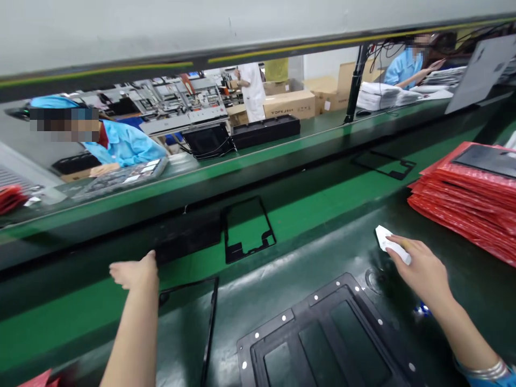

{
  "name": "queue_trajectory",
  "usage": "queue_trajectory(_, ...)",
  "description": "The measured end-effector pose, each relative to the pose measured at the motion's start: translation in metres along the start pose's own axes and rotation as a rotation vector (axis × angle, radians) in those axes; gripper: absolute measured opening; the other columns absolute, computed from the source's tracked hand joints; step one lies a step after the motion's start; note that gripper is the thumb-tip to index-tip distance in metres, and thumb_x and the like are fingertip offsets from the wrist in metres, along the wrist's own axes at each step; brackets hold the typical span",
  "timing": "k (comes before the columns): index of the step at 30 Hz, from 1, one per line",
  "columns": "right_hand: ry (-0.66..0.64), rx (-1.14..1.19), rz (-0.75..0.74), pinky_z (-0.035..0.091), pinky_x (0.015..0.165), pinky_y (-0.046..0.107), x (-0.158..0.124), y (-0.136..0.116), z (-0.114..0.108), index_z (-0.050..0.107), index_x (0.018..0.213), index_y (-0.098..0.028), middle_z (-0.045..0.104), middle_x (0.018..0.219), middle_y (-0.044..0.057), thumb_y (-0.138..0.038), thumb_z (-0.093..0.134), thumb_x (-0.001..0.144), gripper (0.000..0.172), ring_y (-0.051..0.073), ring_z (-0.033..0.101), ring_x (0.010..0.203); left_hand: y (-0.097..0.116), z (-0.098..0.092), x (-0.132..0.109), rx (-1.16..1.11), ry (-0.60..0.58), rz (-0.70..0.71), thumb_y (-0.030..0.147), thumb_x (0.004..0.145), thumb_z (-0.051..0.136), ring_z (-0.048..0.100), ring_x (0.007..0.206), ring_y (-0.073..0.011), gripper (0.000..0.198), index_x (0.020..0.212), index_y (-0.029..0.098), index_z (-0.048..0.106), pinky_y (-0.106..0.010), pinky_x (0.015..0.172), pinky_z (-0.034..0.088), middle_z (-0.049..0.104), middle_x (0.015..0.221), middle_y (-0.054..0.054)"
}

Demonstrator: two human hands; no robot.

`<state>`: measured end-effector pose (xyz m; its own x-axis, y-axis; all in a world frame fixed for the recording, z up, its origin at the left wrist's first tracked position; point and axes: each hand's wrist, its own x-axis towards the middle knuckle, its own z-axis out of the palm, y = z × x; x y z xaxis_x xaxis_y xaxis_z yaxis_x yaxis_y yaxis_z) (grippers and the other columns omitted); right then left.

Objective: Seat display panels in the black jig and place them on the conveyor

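My left hand point(135, 271) reaches out over the green conveyor belt, with its thumb and fingers spread apart. Close to its thumb lies a flat black panel point(187, 236) on the belt; whether they touch I cannot tell. Pinched in my right hand point(423, 266) is a small white piece point(387, 239), like folded paper or cloth, held just over the dark green bench mat. Between my arms sits a black fixture frame point(296, 330) dotted with white round spots. Left of it, a thin black frame point(213, 312) is partly covered by my left arm.
More thin black frames lie on the belt, one in the middle point(250, 252) and another farther right point(395, 174). A stack of red bubble-wrap bags point(467, 199) stands at right. Overhead runs a white shelf point(258, 24). A person in blue point(129, 142) works across the belt.
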<state>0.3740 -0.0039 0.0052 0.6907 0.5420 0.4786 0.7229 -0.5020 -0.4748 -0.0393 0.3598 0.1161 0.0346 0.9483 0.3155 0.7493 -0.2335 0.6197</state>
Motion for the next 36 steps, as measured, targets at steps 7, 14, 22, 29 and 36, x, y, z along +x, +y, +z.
queue_trajectory(7, -0.041, -0.011, -0.097, 0.053, 0.072, 0.041, -0.003, -0.010, -0.005, 0.073, 0.100, -0.023, 0.074, 0.099, 0.011, -0.042, 0.043, 0.090, 0.036, 0.029, 0.067, 0.093, 0.054, 0.062, -0.050, 0.322, -0.617, 0.341, 0.015, 0.068, 0.072, 0.055, 0.126, -0.0276, 0.052, 0.120, 0.021, 0.065, -0.040, 0.111, 0.039, 0.064, 0.130, -0.007)
queue_trajectory(14, -0.083, -0.009, -0.104, 0.054, 0.070, 0.038, -0.005, -0.016, -0.011, 0.074, 0.096, -0.024, 0.073, 0.096, 0.011, -0.037, 0.046, 0.090, 0.032, 0.027, 0.068, 0.087, 0.093, 0.088, -0.058, 0.652, -0.832, 0.459, 0.035, 0.090, 0.065, 0.057, 0.116, -0.0270, 0.032, 0.115, 0.015, 0.062, -0.054, 0.102, 0.045, 0.062, 0.122, -0.010)
queue_trajectory(22, -0.118, 0.067, -0.080, 0.055, 0.074, 0.038, -0.003, -0.023, -0.017, 0.075, 0.094, -0.024, 0.075, 0.097, 0.010, -0.033, 0.045, 0.090, 0.031, 0.027, 0.069, 0.093, 0.107, 0.090, -0.047, 0.645, -0.876, 0.276, 0.035, 0.091, 0.064, 0.063, 0.104, -0.0232, 0.032, 0.116, 0.016, 0.061, -0.044, 0.088, 0.055, 0.062, 0.117, -0.009)
queue_trajectory(29, -0.253, 0.397, -0.030, 0.055, 0.083, 0.042, -0.008, -0.045, -0.016, 0.071, 0.109, -0.023, 0.075, 0.102, 0.011, -0.030, 0.051, 0.089, 0.030, 0.026, 0.069, 0.098, 0.160, 0.081, -0.068, 0.125, -0.837, 0.172, 0.029, 0.086, 0.069, 0.063, 0.079, -0.0168, 0.017, 0.086, 0.012, 0.064, -0.035, 0.077, 0.054, 0.065, 0.084, -0.002)
queue_trajectory(36, -0.643, 0.934, -0.013, 0.053, 0.088, 0.038, -0.022, -0.105, -0.019, 0.060, 0.125, -0.019, 0.070, 0.120, 0.012, -0.039, 0.055, 0.090, 0.041, 0.024, 0.066, 0.109, 0.228, 0.085, -0.175, -0.501, -0.793, 0.167, 0.045, 0.062, 0.079, 0.061, 0.067, -0.0154, 0.035, 0.072, 0.016, 0.062, -0.030, 0.073, 0.050, 0.064, 0.071, -0.001)
